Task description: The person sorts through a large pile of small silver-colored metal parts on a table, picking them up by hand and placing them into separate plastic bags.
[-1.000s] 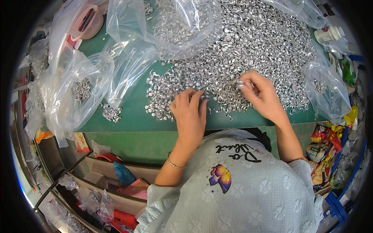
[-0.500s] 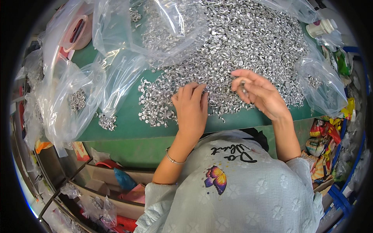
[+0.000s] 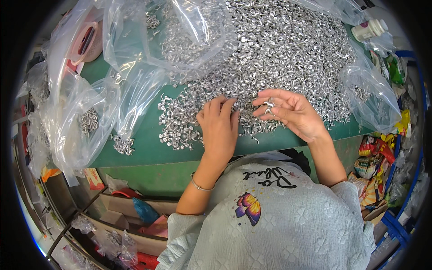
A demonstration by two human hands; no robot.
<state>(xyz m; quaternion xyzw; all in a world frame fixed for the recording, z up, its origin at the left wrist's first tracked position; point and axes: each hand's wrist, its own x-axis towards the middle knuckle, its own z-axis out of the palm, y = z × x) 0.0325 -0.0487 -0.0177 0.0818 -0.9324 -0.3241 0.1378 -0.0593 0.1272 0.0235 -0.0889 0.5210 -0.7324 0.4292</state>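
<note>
A wide heap of small, shiny, curved metal hooks [image 3: 292, 49] covers much of the green table [image 3: 157, 153]. My left hand [image 3: 218, 126] rests palm down on the heap's near edge, fingers bent in among the pieces; what its fingertips grip is hidden. To its right, my right hand [image 3: 299, 114] is raised over the heap, palm turned inward. Between its thumb and fingers it pinches a small curved metal hook [image 3: 269, 107], perhaps more than one.
Clear plastic bags [image 3: 135, 99] lie at the left, near a small pile of hooks [image 3: 123, 145]. A pink basket [image 3: 92, 47] stands far left. At the far right are a white bottle [image 3: 370, 30] and another clear bag [image 3: 371, 96]. Below the table sits an open drawer [image 3: 135, 216].
My right hand has moved left, closer to my left hand, and the hook in its fingers shows more plainly. My left hand has barely shifted.
</note>
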